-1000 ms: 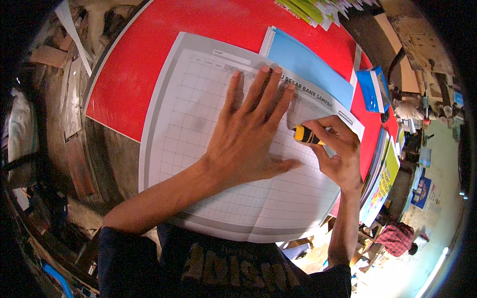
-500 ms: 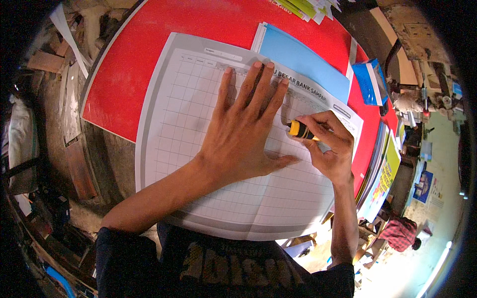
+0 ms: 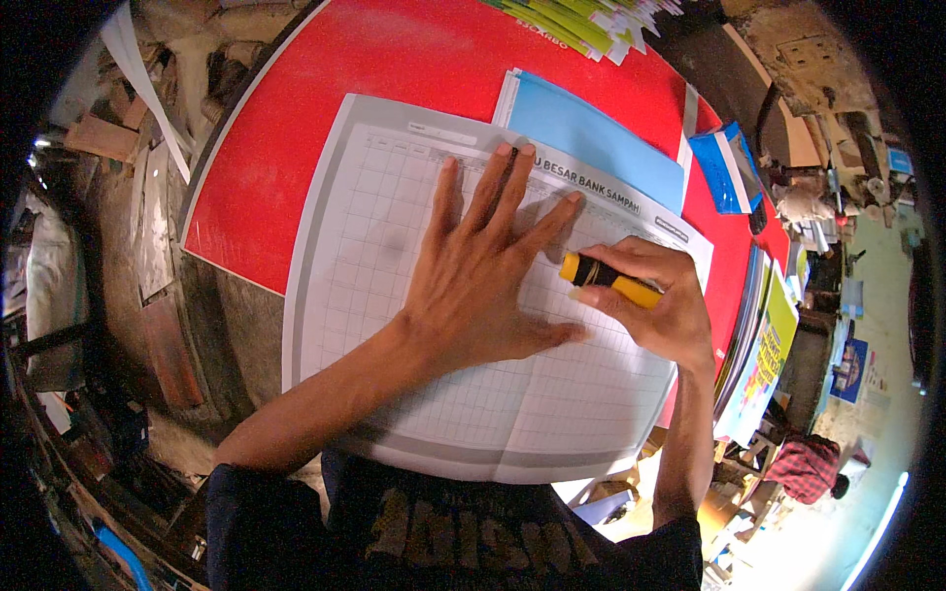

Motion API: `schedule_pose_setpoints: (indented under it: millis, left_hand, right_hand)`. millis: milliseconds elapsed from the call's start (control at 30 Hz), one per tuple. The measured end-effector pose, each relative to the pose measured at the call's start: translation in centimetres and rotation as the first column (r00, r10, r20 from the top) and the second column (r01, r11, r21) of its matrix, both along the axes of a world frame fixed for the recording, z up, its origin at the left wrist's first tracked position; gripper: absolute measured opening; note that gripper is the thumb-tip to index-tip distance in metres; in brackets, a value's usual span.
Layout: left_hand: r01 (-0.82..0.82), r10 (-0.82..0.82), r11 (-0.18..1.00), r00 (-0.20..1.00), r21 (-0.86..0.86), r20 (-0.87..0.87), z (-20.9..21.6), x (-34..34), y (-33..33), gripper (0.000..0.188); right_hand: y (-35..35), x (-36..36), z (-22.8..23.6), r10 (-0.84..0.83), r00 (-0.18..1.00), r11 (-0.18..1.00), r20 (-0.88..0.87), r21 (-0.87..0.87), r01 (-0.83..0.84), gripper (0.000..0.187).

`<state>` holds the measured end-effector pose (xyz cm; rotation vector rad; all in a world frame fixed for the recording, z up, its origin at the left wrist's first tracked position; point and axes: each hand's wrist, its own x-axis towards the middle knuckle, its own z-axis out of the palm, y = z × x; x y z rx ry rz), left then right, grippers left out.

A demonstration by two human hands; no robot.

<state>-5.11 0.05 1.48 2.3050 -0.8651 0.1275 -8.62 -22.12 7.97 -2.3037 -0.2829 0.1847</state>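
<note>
A large white sheet (image 3: 552, 414) printed with a table grid and a grey border lies across the red tabletop. My left hand (image 3: 483, 266) rests flat on its upper middle, fingers spread. To the right of it, my right hand (image 3: 660, 295) grips a short, thick yellow-and-black tool (image 3: 599, 274) between thumb and fingers. The tool lies slantwise over the sheet, its yellow end toward my left hand. Its exact kind is not clear, and the palm hides part of its body. Under the sheet's far edge sits a light blue paper (image 3: 601, 128).
A blue box (image 3: 724, 167) lies at the right on the red tabletop (image 3: 404, 59). Green-and-white papers (image 3: 591, 22) are piled at the far edge. Booklets (image 3: 759, 355) are stacked along the right edge. Beyond them, a person in a red checked shirt (image 3: 803, 468) is at the lower right.
My right hand has turned, so the tool's yellow end now shows instead of its dark tip near the paper. My left hand stays spread on the sheet. The whole view has shifted slightly.
</note>
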Motion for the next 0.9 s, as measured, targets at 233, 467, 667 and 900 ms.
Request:
schedule_pose_setpoints:
  millis: [233, 467, 667, 900]
  left_hand:
    - [0.017, -0.017, 0.999, 1.0, 0.026, -0.019, 0.3, -0.1, 0.0, 0.128]
    - [0.026, -0.023, 0.998, 0.999, 0.057, -0.042, 0.5, 0.0, -0.1, 0.129]
    - [0.025, -0.024, 0.999, 1.0, 0.044, -0.014, 0.0, -0.1, -0.3, 0.127]
    - [-0.02, 0.014, 0.999, 0.992, 0.042, 0.125, -0.5, 1.9, -0.7, 0.115]
  right_hand:
    - [-1.0, -0.5, -1.3, 0.071, 0.995, 0.995, 0.074, 0.067, -0.076, 0.045]
    - [-1.6, -0.6, -1.5, 0.167, 0.978, 0.98, 0.125, 0.09, -0.179, 0.043]
    - [-1.9, -1.1, -1.6, 0.156, 0.954, 0.988, 0.257, -0.044, -0.15, 0.044]
    - [-1.6, -6.6, 1.3, -0.473, 0.881, 0.617, -0.011, 0.71, 0.34, 0.043]
